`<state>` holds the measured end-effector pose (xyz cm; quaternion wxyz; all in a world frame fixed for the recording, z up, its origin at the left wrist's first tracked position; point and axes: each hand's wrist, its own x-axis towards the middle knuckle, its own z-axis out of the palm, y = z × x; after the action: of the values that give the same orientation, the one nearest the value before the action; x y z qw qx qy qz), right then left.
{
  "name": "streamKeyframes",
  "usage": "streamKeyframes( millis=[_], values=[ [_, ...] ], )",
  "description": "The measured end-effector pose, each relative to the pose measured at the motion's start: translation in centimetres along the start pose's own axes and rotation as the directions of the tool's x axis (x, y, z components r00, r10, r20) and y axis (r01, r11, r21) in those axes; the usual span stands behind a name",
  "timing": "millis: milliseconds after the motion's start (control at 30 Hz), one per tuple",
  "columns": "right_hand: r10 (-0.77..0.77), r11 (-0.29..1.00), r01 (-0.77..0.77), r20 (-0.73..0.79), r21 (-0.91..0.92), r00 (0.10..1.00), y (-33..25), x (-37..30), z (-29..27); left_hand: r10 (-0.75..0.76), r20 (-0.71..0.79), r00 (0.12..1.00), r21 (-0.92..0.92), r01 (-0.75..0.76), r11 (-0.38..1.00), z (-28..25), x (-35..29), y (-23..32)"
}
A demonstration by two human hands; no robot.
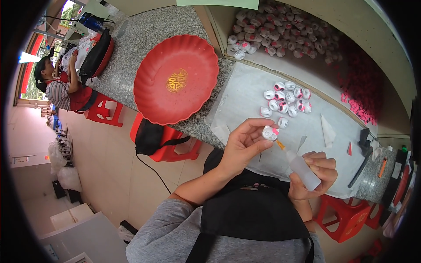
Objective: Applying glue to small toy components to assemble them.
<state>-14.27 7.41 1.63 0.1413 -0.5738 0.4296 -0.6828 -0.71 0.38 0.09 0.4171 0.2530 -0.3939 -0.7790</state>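
Observation:
Between the thumb and fingers of my left hand is a small white plastic figure head with a pink patch on it. My right hand is wrapped round a translucent white squeeze bottle, tilted so that its amber nozzle points up at the head. The tip comes very close to the piece; I cannot tell whether it touches. Just beyond my hands, several similar white pieces with pink and dark parts stand grouped on a pale work sheet.
A red scalloped tray lies to the left on the speckled counter. Behind the sheet, a shelf holds a heap of white pieces and small pink parts. Red stools stand below. Another person sits at the far left.

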Motion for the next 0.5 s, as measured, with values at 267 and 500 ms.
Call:
streamKeyframes(
  millis=[267,500],
  values=[
    [0.004,1.000,-0.004,0.013,-0.018,1.000,-0.09,0.12,-0.24,0.022,-0.001,1.000,0.010,-0.022,1.000,0.24,0.11,-0.10],
    [0.071,0.996,-0.076,-0.093,-0.052,0.993,-0.43,-0.04,0.60,0.143,0.061,0.988,0.182,-0.152,0.972,0.23,0.05,-0.38]
  ],
)
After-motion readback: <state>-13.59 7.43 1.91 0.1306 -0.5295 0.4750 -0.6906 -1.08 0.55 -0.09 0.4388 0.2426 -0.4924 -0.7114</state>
